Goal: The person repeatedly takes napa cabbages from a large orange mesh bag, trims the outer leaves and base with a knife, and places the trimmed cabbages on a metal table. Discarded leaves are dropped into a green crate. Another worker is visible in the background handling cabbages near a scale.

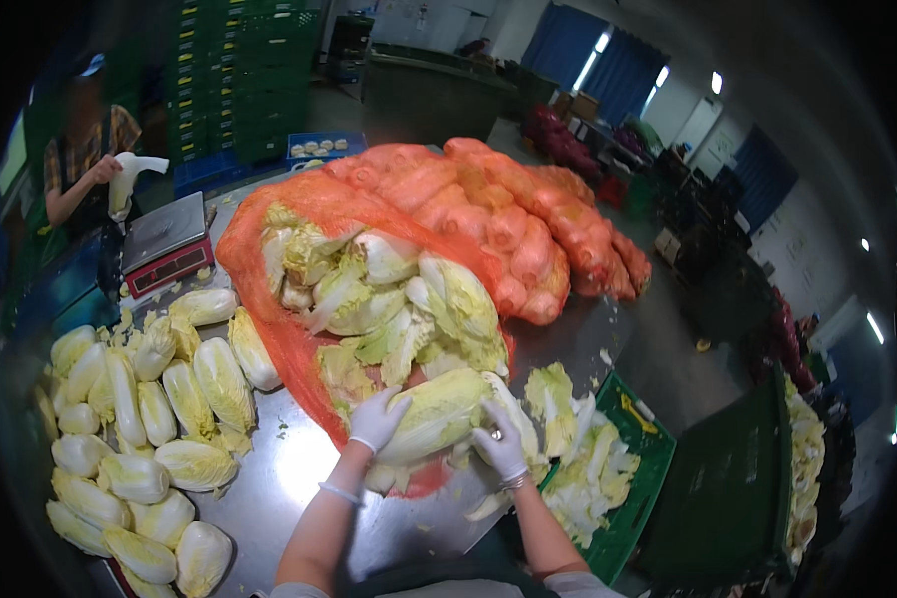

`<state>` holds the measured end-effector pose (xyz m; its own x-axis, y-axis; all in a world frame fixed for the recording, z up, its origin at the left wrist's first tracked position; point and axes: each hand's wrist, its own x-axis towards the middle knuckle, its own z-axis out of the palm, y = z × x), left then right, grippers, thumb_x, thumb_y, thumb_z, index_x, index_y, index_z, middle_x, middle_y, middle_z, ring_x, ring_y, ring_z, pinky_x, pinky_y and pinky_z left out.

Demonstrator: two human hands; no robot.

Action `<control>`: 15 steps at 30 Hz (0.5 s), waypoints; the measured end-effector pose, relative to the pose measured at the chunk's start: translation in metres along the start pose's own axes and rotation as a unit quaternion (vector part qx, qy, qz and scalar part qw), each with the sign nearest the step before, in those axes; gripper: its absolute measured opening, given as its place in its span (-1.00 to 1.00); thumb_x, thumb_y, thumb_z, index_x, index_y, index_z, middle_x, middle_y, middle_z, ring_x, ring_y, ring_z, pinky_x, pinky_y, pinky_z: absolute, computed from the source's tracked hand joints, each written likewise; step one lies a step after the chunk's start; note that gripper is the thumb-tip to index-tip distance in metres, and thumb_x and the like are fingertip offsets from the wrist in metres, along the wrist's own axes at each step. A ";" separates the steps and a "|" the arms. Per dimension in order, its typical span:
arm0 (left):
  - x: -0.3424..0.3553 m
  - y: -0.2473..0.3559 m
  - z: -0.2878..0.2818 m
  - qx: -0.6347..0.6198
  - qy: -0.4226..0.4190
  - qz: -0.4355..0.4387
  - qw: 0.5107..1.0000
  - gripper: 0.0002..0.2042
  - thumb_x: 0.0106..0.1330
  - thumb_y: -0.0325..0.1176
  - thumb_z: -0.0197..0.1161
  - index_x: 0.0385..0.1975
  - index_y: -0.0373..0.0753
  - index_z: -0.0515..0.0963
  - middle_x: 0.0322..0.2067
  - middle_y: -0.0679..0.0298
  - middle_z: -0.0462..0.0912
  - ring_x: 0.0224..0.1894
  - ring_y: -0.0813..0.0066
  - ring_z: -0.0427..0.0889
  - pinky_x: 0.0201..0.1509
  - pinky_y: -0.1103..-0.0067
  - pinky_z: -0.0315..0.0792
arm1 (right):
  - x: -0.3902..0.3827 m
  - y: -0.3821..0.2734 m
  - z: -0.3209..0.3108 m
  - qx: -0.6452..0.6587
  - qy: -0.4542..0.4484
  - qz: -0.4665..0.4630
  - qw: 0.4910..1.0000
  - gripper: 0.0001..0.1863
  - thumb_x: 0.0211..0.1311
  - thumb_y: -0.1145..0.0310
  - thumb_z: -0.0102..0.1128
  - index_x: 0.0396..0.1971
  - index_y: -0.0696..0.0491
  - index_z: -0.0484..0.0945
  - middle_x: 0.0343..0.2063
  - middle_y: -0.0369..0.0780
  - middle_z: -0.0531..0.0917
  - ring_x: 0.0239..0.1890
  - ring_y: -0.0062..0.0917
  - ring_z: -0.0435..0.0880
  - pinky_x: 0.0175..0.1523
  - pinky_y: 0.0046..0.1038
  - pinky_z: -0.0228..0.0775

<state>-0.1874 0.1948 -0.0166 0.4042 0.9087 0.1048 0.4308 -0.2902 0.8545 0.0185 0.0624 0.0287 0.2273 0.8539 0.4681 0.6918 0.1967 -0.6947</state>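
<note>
My left hand (377, 419) in a white glove grips the left end of a pale green napa cabbage (434, 409). My right hand (498, 444), also gloved, holds its right end, where loose white leaves lie. Behind them an open orange mesh sack (269, 319) spills leafy cabbages (359, 289) over the steel table (289, 498). Several pale cabbages (209, 389) lie on the left side of the table. A green crate (653, 463) at the right holds stripped leaves (588, 478) and a yellow item (643, 419).
More full orange sacks (498, 229) lie at the back. A co-worker (85, 164) at the left holds a white item near a red scale (164, 254). A large green bin (718, 478) stands at the right, stacked crates (214, 80) behind.
</note>
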 end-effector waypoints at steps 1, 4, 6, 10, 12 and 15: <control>-0.002 0.000 0.009 0.047 0.033 0.027 0.998 -0.49 0.17 0.09 0.03 -0.11 -0.23 0.52 -0.24 0.03 0.60 -0.16 0.11 0.56 -0.05 0.37 0.40 | -0.011 0.011 -0.009 0.129 -0.003 0.180 0.975 -0.52 0.06 0.47 0.20 0.05 0.10 0.40 -0.08 -0.18 0.51 -0.27 -0.58 0.53 -0.21 -0.58 0.39; -0.004 0.034 0.017 0.128 -0.010 0.031 0.991 -0.50 0.16 0.10 0.04 -0.18 -0.24 0.55 -0.29 0.05 0.60 -0.21 0.11 0.57 -0.09 0.36 0.41 | -0.029 0.019 -0.031 0.343 0.101 0.310 0.881 -0.58 0.16 0.47 0.10 0.05 0.14 0.37 -0.38 -0.28 0.59 -0.67 -0.80 0.39 -0.62 -0.74 0.20; -0.006 0.031 0.020 0.129 0.001 0.042 0.991 -0.53 0.14 0.08 0.06 -0.24 -0.23 0.57 -0.32 0.07 0.61 -0.25 0.13 0.57 -0.11 0.35 0.41 | -0.042 0.016 -0.047 0.340 0.120 0.345 0.866 -0.62 0.15 0.45 0.13 0.00 0.15 0.42 -0.39 -0.28 0.58 -0.67 -0.79 0.39 -0.62 -0.73 0.20; -0.029 0.038 0.022 0.083 0.064 0.112 0.988 -0.57 0.11 0.04 0.11 -0.26 -0.22 0.56 -0.30 0.09 0.61 -0.23 0.14 0.57 -0.11 0.35 0.41 | -0.094 0.045 -0.066 0.280 0.117 0.399 0.865 -0.64 0.16 0.39 0.12 -0.05 0.20 0.39 -0.37 -0.16 0.63 -0.69 -0.66 0.43 -0.63 -0.65 0.25; -0.044 0.042 0.027 0.107 0.120 0.162 0.974 -0.59 0.06 -0.01 0.14 -0.24 -0.20 0.55 -0.23 0.13 0.59 -0.16 0.18 0.55 -0.06 0.37 0.38 | -0.107 0.046 -0.073 0.329 0.134 0.399 0.845 -0.66 0.15 0.39 0.11 -0.08 0.19 0.41 -0.39 -0.16 0.63 -0.71 -0.66 0.43 -0.64 -0.64 0.25; -0.060 0.041 0.038 0.170 0.117 0.175 0.963 -0.57 0.06 0.00 0.14 -0.19 -0.19 0.54 -0.21 0.15 0.58 -0.13 0.20 0.52 -0.01 0.35 0.31 | -0.104 0.062 -0.065 0.316 0.124 0.377 0.862 -0.72 0.14 0.41 0.12 -0.16 0.18 0.45 -0.49 -0.22 0.59 -0.71 -0.66 0.45 -0.66 -0.64 0.27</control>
<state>-0.1637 0.1167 -0.0076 0.3974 0.7688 0.5010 0.5561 -0.6360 0.5350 0.0817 -0.0453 -0.0274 0.6426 0.7400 -0.1984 -0.2109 -0.0781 -0.9744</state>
